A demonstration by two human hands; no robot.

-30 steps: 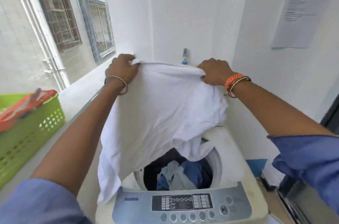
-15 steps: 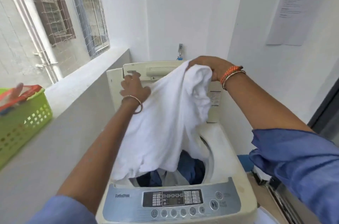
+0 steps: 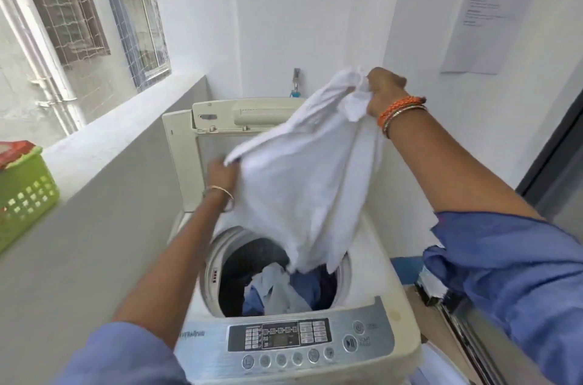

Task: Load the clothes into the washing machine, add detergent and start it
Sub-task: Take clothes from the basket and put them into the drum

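the white garment (image 3: 303, 183) hangs over the open drum (image 3: 277, 271) of the washing machine (image 3: 388, 299), its lower hem just above the blue and pale clothes (image 3: 277, 290) already inside. my right hand (image 3: 383, 91) is closed around its bunched top edge, up high; my left hand (image 3: 220, 172) pinches the other corner, lower down near the raised lid (image 3: 252, 113). if i let go unevenly, i think a fold could drape over the rim and hang outside the tub, or snag at the lid hinge. the control panel (image 3: 284, 339) sits nearest me. a grey ledge (image 3: 104, 195) runs along the left with a green basket (image 3: 25, 195) on it, windows behind, white walls around and a printed sheet (image 3: 495, 9) on the right wall.
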